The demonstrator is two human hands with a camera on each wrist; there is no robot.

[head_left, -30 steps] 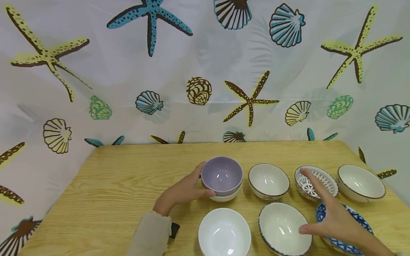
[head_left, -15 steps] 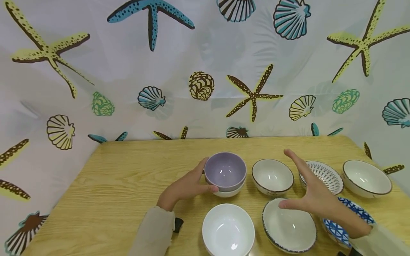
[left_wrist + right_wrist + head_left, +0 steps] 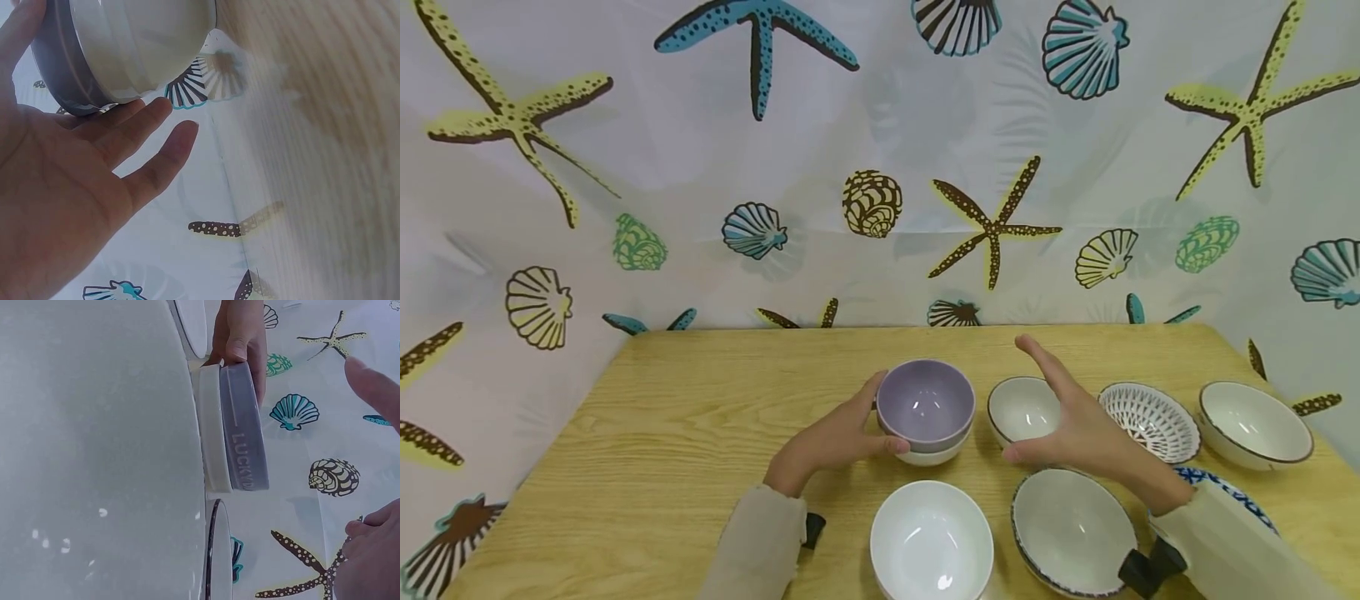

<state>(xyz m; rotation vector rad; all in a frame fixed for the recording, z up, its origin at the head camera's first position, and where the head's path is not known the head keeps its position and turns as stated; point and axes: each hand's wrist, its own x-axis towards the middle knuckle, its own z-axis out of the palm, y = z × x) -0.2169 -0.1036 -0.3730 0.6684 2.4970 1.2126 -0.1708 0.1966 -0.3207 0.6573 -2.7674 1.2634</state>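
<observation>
A lilac bowl sits nested in a white bowl at the table's middle. My left hand cups the lilac bowl's left side, thumb at the front and straight fingers behind. The left wrist view shows that hand flat against the grey-lilac wall. My right hand hovers open, fingers spread, over the right part of a brown-rimmed white bowl. In the right wrist view the stacked lilac bowl stands ahead, with the left thumb on it.
Nearer me are a plain white bowl and a speckled-rim bowl. To the right lie a lattice-patterned bowl, another brown-rimmed bowl and a blue-patterned bowl. A seashell curtain backs the wooden table.
My right hand has travelled left and away from me, from above the blue and lattice bowls to above the brown-rimmed bowl. The left hand has stayed on the lilac bowl.
</observation>
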